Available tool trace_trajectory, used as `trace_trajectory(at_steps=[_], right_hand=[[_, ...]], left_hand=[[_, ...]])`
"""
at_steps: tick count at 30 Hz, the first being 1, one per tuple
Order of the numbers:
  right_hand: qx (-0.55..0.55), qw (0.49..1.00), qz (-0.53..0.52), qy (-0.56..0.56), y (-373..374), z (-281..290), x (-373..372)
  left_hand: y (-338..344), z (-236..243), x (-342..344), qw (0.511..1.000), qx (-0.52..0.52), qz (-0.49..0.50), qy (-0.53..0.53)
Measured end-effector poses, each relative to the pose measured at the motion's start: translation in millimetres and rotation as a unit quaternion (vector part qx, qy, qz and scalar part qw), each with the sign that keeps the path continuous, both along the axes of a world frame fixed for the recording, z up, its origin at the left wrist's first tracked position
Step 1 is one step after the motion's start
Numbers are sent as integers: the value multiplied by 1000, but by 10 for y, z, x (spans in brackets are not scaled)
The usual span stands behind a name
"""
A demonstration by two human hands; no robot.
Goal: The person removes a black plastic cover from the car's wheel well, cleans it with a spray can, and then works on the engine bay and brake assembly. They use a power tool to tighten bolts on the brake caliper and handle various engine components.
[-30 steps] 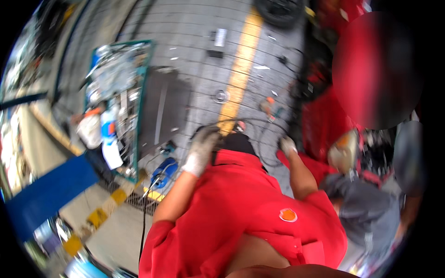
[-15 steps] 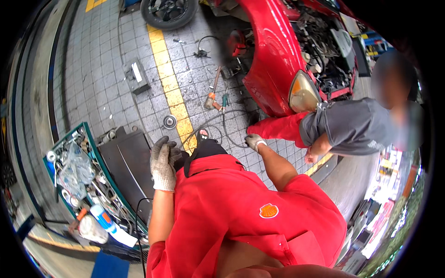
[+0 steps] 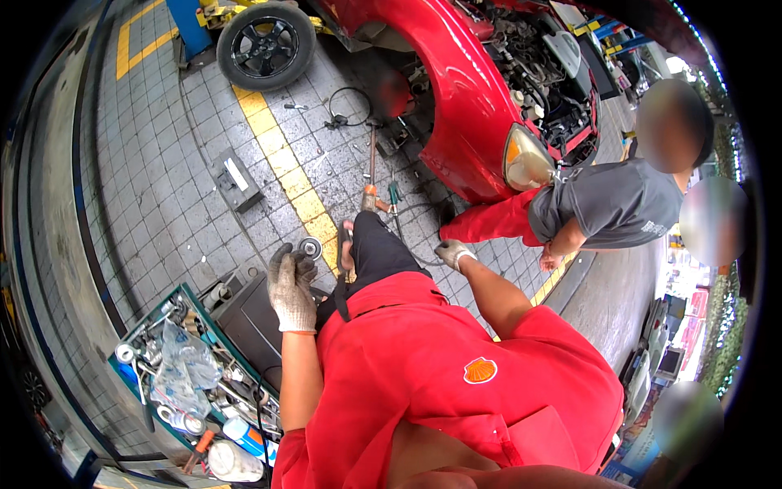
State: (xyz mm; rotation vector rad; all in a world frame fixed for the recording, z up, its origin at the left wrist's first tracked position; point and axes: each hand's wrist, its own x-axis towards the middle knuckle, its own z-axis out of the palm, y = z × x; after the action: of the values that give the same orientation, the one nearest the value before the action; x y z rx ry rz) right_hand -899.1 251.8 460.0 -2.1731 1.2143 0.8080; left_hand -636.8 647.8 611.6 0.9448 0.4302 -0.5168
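My left hand [image 3: 292, 289], in a grey-white knit work glove with darker fingers, is raised beside my hip. Its fingers are loosely bent and apart, and nothing shows in them. Beyond its fingertips a round metal ring-shaped part [image 3: 309, 248] lies on the floor tiles. My right hand [image 3: 454, 254], gloved too, hangs out to my right with loosely curled fingers. I see nothing held in it. It is nearest to the red trouser leg of a co-worker [image 3: 607, 204], who stands by the front of a red car [image 3: 456, 90].
A green-edged tool tray [image 3: 213, 322] full of tools sits at lower left. Ahead lie a wheel [image 3: 266, 46], a grey box [image 3: 236, 181], an orange-and-metal tool with a long shaft [image 3: 371, 191] and a dark hose [image 3: 417, 210]. The car's engine bay [image 3: 542, 73] is open.
My view has shifted forward and turned: the wheel, ring part and tool tray sit differently in it. One leg has stepped out toward the orange tool. Both hands remain at my sides.
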Motion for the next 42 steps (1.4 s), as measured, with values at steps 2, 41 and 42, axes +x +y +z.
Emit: trace_trajectory(at_steps=[2,41,42], right_hand=[[14,1000,-18,-3,-138,-171,317],[-29,920,-378,-96,-2695,-6738,7442],[16,911,-401,-100,-2522,-6389,7368]], left_hand=[[-116,-3,240,1000,25,-7,12],[-3441,-5790,4618,889,230,-334,213],[-3505,-5774,4584,900,230,-314,199]])
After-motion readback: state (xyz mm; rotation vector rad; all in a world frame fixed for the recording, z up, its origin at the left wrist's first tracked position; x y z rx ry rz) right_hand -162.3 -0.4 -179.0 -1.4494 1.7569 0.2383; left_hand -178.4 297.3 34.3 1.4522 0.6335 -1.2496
